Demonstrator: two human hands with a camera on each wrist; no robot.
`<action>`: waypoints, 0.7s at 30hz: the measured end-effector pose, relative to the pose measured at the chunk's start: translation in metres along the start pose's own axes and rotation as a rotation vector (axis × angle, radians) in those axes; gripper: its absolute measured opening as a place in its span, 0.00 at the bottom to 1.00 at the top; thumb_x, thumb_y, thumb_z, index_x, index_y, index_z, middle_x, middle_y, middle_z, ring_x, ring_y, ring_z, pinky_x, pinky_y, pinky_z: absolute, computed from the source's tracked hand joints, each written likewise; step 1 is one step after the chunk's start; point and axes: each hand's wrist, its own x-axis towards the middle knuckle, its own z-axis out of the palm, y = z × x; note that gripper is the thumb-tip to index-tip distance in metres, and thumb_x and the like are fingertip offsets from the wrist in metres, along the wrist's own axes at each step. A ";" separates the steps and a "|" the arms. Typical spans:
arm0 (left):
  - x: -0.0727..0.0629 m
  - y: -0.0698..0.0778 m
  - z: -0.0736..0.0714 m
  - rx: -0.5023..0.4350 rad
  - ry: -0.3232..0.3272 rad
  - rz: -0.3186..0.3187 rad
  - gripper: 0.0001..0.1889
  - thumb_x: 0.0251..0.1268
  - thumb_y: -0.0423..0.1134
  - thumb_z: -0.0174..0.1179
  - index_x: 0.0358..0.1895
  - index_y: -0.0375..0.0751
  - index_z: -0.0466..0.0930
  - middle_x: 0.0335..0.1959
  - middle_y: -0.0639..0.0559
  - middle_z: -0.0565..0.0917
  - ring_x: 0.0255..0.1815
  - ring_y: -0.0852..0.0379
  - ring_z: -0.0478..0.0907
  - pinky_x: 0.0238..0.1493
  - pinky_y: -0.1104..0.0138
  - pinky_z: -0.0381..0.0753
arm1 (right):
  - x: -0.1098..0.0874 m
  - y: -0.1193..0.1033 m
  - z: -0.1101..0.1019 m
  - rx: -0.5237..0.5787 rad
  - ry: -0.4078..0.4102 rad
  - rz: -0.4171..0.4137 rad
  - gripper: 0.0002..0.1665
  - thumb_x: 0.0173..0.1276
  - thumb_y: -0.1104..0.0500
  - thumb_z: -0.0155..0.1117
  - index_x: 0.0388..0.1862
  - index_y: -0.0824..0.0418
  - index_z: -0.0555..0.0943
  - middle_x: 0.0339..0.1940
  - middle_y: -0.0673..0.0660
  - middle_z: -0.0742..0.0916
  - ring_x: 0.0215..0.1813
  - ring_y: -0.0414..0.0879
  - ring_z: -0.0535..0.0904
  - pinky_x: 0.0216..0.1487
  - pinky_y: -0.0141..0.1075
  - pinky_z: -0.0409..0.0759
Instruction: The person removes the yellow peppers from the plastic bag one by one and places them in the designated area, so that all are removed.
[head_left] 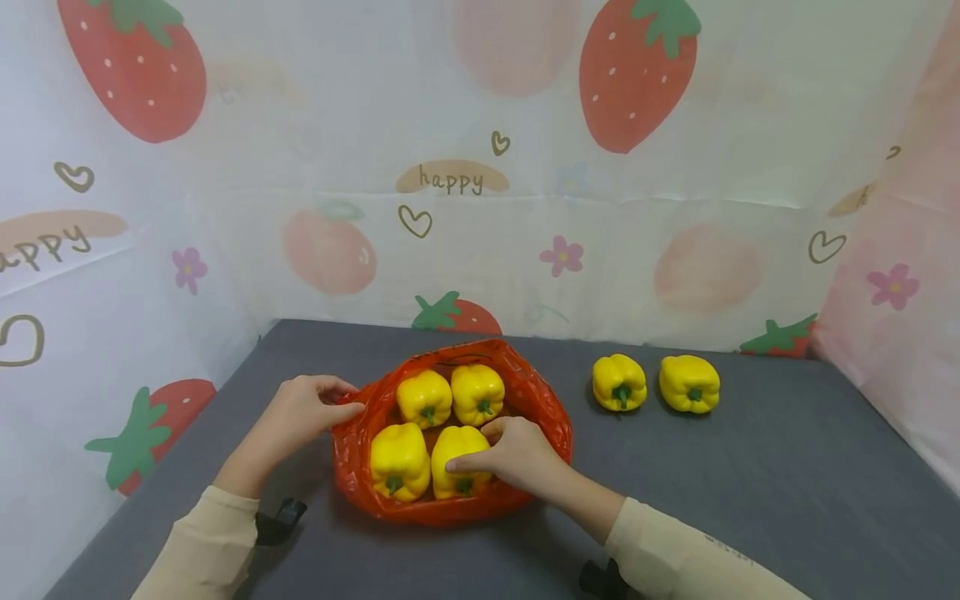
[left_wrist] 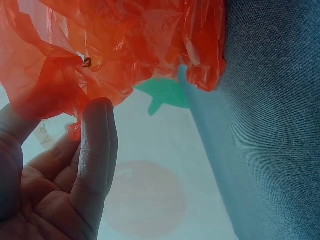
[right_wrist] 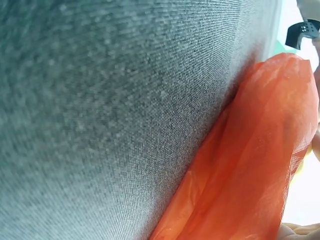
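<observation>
A red plastic bag (head_left: pixel 352 467) lies with its mouth spread wide on the dark cloth. Inside it, several yellow bell peppers sit in two rows, stems facing the front. At the bag's left rim, my left hand (head_left: pixel 303 412) pinches the thin plastic; the left wrist view shows the crinkled film (left_wrist: pixel 55 85) between thumb and fingers. My right hand (head_left: pixel 525 454) reaches in over the right rim and holds the front right bell pepper (head_left: pixel 442 467), thumb across its front and fingers at its far side. In the right wrist view, the bag's side hides most of that hand.
Two more yellow bell peppers, one (head_left: pixel 619 383) nearer the bag and another (head_left: pixel 690 384) further right, rest on the grey-blue tablecloth (head_left: pixel 720 492). A strawberry-print curtain (head_left: pixel 480 250) stands behind the table and along both sides.
</observation>
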 end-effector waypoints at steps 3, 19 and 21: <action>0.000 0.000 0.000 0.004 0.000 -0.003 0.21 0.64 0.48 0.66 0.53 0.36 0.83 0.43 0.44 0.87 0.39 0.54 0.81 0.42 0.61 0.87 | 0.001 0.001 0.000 0.008 -0.001 -0.012 0.38 0.47 0.38 0.80 0.50 0.63 0.85 0.42 0.54 0.88 0.39 0.44 0.79 0.38 0.35 0.79; 0.000 0.000 -0.001 0.004 0.004 -0.002 0.21 0.64 0.48 0.66 0.53 0.36 0.83 0.43 0.44 0.87 0.39 0.54 0.81 0.42 0.61 0.87 | 0.000 -0.006 -0.008 0.030 0.001 0.000 0.44 0.47 0.41 0.81 0.57 0.65 0.83 0.56 0.60 0.86 0.49 0.47 0.81 0.49 0.43 0.83; 0.000 0.000 -0.001 0.009 0.008 -0.001 0.21 0.64 0.48 0.66 0.53 0.36 0.83 0.43 0.44 0.87 0.39 0.54 0.81 0.42 0.61 0.87 | 0.000 -0.008 -0.010 0.033 0.004 -0.003 0.44 0.47 0.41 0.81 0.58 0.66 0.82 0.54 0.59 0.87 0.47 0.47 0.81 0.48 0.42 0.83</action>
